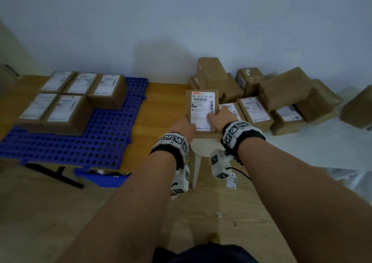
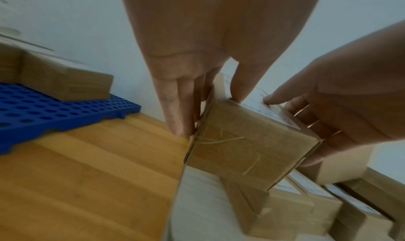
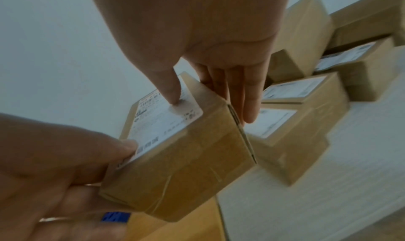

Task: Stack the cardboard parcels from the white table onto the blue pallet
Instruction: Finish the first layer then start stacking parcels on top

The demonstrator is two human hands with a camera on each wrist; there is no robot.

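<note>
Fingers of the left hand (image 1: 184,124) and right hand (image 1: 221,115) grip one parcel (image 1: 202,109); left of them, five parcels (image 1: 66,109) occupy the blue pallet (image 1: 104,141).

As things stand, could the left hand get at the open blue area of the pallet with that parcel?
Probably yes: the left hand holds the parcel together with the right hand, and only bare wooden surface lies between it and the pallet.

A: Is it bright?

B: No, it is dim and a bit blue. A soft dark shadow sits on the wall (image 1: 161,61).

A: Is it sharp?

B: Not all of it. The parcels on the blue pallet (image 1: 100,137) look smeared. Both wrist views are blurry, and straight lines bend at the edges.
</note>
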